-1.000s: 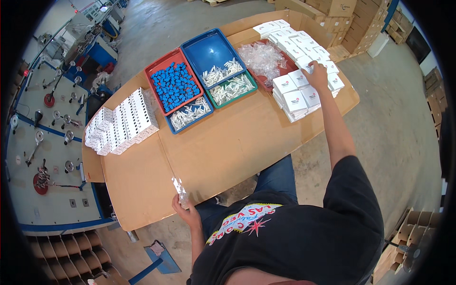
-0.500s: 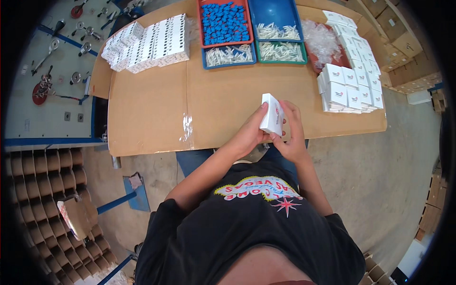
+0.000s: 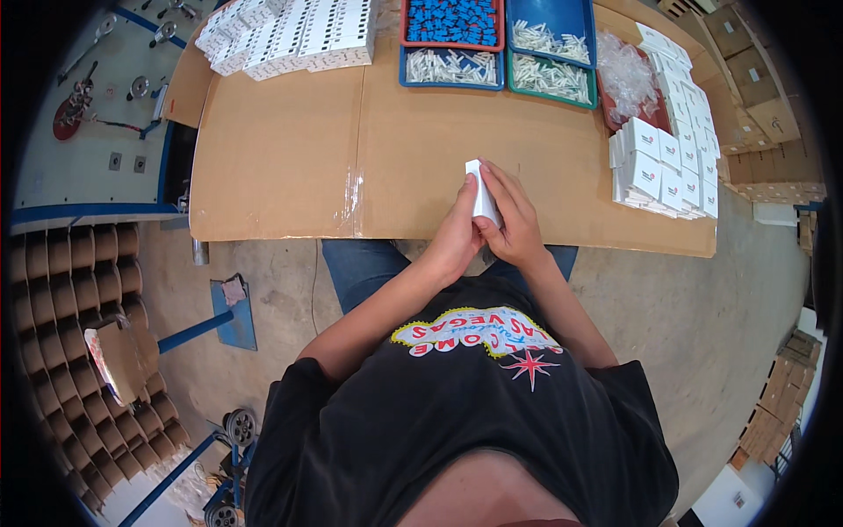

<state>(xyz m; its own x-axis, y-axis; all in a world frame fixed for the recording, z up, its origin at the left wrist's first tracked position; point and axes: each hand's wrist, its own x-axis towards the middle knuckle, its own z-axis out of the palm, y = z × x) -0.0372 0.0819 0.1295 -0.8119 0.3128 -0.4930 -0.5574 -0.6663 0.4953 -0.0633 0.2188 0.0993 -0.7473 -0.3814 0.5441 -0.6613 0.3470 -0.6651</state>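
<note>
Head view, looking straight down. Small white box (image 3: 482, 191) pinched between both hands, standing on end above the near edge of the cardboard-covered table (image 3: 290, 167). Left hand (image 3: 458, 230) curled against the box's left face, fingers wrapped close, thumb side hidden behind the box. Right hand (image 3: 512, 220) closed on the right face, fingers (image 3: 502, 180) spread up along the box toward its top corner. Both grips narrow, set firmly on the box, no gap visible between palms and card. Forearms rising from the lower edge, converging at the box, elbows tucked beside the black printed shirt (image 3: 465, 395).

Just right of the hands, near but apart: stack of white boxes (image 3: 663, 171) in rows, reaching toward the table's right edge. At the far side: red tray of blue parts (image 3: 453, 22), blue tray of white parts (image 3: 451, 67), green tray of white parts (image 3: 551, 77), clear plastic bags (image 3: 625, 75). Far left: rows of folded white cartons (image 3: 290, 35). Broad bare cardboard left of the hands and between hands and trays. Concrete floor (image 3: 702, 307) below the table's near edge.
</note>
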